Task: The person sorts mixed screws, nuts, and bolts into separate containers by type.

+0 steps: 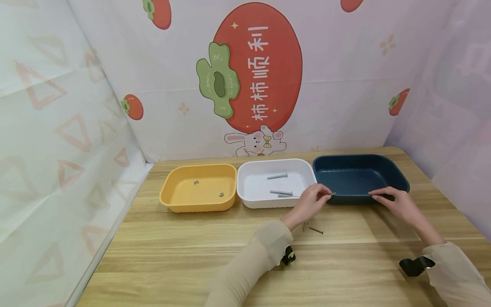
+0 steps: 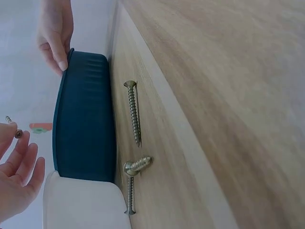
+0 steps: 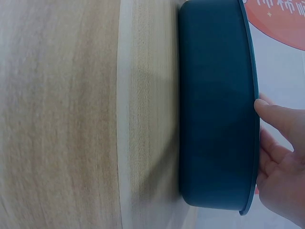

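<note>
My left hand (image 1: 310,201) pinches a small brass-coloured wood screw (image 2: 18,134) between thumb and finger, at the front left of the dark blue tray (image 1: 347,197). My right hand (image 1: 399,206) holds that tray's front rim toward its right end; in the right wrist view the thumb lies on the rim and the other fingers are partly hidden behind it. On the table near my left wrist lie several more wood screws (image 2: 133,112), one lying across another. Inside the blue tray, the part of the floor in the head view shows no screws.
Left of the blue tray stands a white tray (image 1: 249,204) with several silver bolts (image 1: 277,176). A yellow tray (image 1: 197,208) further left contains two small nuts (image 1: 196,182). All three trays line the back of the wooden table (image 1: 184,256), before a printed cloth backdrop (image 1: 330,119).
</note>
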`<move>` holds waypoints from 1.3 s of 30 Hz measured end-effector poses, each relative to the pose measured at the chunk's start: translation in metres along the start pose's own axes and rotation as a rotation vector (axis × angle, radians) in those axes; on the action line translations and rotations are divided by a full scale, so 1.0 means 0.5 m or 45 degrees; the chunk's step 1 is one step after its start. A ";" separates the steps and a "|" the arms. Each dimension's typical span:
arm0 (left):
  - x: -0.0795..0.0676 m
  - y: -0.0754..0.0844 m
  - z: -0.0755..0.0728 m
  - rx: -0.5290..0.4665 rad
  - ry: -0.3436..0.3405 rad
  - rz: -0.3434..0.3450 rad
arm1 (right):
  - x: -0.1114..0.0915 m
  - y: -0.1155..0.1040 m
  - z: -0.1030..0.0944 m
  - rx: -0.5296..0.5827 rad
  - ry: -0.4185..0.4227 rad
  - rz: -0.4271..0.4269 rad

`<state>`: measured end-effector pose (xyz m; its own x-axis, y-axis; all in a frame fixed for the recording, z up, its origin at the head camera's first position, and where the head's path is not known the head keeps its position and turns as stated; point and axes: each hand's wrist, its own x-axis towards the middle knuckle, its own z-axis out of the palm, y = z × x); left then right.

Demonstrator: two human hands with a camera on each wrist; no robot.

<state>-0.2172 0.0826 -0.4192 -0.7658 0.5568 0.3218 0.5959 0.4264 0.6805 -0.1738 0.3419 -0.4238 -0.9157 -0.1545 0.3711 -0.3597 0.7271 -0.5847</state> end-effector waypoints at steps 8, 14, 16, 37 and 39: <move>0.019 0.008 0.014 0.051 0.084 0.028 | 0.001 -0.001 -0.002 -0.009 -0.005 0.024; 0.029 0.012 0.028 0.088 0.109 0.015 | 0.001 -0.002 -0.001 0.003 -0.007 0.017; 0.033 0.011 0.033 0.099 0.122 0.010 | 0.001 0.000 -0.001 0.003 -0.008 0.011; 0.053 0.010 0.063 0.157 0.165 -0.136 | 0.000 0.000 0.001 0.016 0.013 -0.006; 0.053 0.010 0.062 0.180 0.155 -0.130 | 0.000 0.000 0.000 0.015 0.012 0.000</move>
<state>-0.2270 0.1213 -0.4277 -0.8423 0.4191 0.3389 0.5352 0.5765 0.6173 -0.1741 0.3418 -0.4240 -0.9140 -0.1482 0.3776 -0.3617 0.7190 -0.5934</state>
